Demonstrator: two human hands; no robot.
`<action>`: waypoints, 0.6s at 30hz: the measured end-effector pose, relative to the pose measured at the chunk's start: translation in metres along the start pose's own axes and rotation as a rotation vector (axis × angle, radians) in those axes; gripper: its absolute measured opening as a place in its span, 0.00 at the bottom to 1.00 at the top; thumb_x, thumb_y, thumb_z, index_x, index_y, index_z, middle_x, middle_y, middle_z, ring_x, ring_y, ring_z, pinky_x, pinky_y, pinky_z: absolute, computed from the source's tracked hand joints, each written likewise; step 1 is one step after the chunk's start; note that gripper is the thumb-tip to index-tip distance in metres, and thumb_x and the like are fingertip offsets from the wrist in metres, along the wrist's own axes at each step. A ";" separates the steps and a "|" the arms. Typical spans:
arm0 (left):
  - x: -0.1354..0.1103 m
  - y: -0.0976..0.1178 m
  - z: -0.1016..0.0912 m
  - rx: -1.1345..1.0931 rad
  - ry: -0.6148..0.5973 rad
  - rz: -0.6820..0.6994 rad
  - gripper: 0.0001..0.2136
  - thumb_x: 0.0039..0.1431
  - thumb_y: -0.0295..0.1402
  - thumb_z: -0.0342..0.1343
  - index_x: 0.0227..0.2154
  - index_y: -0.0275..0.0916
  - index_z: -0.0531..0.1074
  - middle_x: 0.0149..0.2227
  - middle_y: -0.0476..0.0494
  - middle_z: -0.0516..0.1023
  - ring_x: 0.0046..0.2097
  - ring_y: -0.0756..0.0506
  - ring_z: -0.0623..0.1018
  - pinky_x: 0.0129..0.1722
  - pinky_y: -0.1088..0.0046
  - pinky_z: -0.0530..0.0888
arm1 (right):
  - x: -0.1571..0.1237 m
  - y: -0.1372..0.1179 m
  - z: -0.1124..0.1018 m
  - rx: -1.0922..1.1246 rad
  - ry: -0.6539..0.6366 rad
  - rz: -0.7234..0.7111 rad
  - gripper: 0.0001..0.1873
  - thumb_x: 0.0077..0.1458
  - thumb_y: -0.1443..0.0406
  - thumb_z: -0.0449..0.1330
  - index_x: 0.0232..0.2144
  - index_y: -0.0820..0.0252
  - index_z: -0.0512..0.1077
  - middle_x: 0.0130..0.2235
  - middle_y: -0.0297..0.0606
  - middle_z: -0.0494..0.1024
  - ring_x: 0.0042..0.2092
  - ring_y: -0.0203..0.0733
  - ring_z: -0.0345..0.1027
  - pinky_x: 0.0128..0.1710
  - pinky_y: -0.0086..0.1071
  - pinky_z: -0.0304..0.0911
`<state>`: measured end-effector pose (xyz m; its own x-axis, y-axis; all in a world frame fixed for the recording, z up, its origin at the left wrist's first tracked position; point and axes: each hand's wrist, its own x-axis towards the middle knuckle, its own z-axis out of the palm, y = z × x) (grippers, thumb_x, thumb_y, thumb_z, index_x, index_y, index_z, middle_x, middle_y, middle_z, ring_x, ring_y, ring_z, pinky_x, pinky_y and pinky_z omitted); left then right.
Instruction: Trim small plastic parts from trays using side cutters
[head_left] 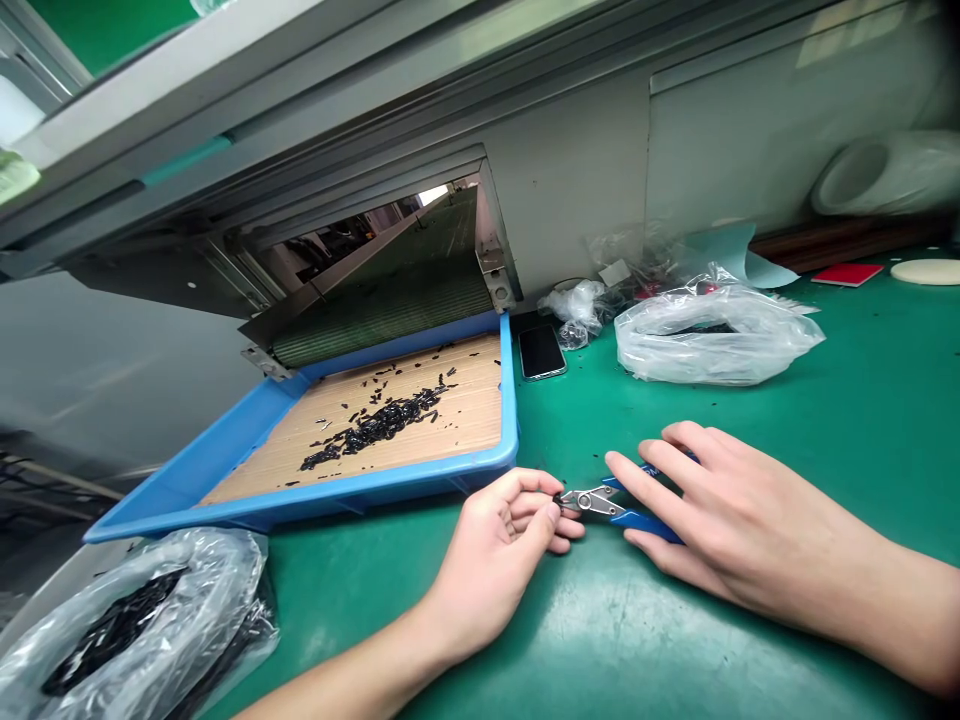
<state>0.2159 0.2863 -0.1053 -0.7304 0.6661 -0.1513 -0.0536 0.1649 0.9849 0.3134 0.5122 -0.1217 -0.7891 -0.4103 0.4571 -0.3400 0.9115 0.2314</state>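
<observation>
Between the thumb and forefinger of my left hand is a small black part, mostly hidden by the fingertips. My right hand is wrapped round the blue handles of a pair of small nippers. Their metal jaws point left and meet the black part at my left fingertips. Just beyond my left hand stands a blue tray lined with brown cardboard. A loose heap of small black parts lies on the cardboard, with several scattered around it.
A clear bag of black parts sits at the lower left. Behind the hands are a phone, a whitish plastic bag and a red square on the green table. A machine chute slopes down into the tray.
</observation>
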 end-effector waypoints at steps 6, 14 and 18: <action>-0.002 -0.002 -0.001 0.010 -0.010 -0.005 0.12 0.66 0.38 0.60 0.44 0.34 0.71 0.38 0.37 0.83 0.40 0.45 0.82 0.39 0.72 0.78 | 0.001 -0.004 -0.003 -0.016 -0.053 0.020 0.23 0.70 0.55 0.47 0.53 0.66 0.70 0.38 0.46 0.66 0.40 0.54 0.59 0.36 0.46 0.56; 0.000 -0.001 0.000 0.036 0.001 0.006 0.12 0.66 0.38 0.59 0.44 0.33 0.72 0.38 0.35 0.83 0.41 0.44 0.83 0.41 0.71 0.78 | 0.001 -0.011 -0.010 0.088 0.008 0.031 0.14 0.69 0.59 0.51 0.40 0.62 0.71 0.33 0.40 0.62 0.36 0.49 0.57 0.33 0.43 0.54; 0.001 -0.003 0.000 0.047 0.036 0.016 0.12 0.66 0.38 0.59 0.44 0.34 0.71 0.38 0.36 0.83 0.42 0.43 0.83 0.43 0.70 0.79 | -0.004 -0.005 0.000 0.202 -0.031 0.070 0.15 0.70 0.56 0.51 0.45 0.61 0.71 0.35 0.40 0.64 0.36 0.47 0.58 0.32 0.41 0.55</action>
<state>0.2153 0.2865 -0.1079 -0.7550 0.6424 -0.1319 -0.0104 0.1894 0.9819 0.3184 0.5089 -0.1250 -0.8287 -0.3481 0.4382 -0.3771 0.9259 0.0222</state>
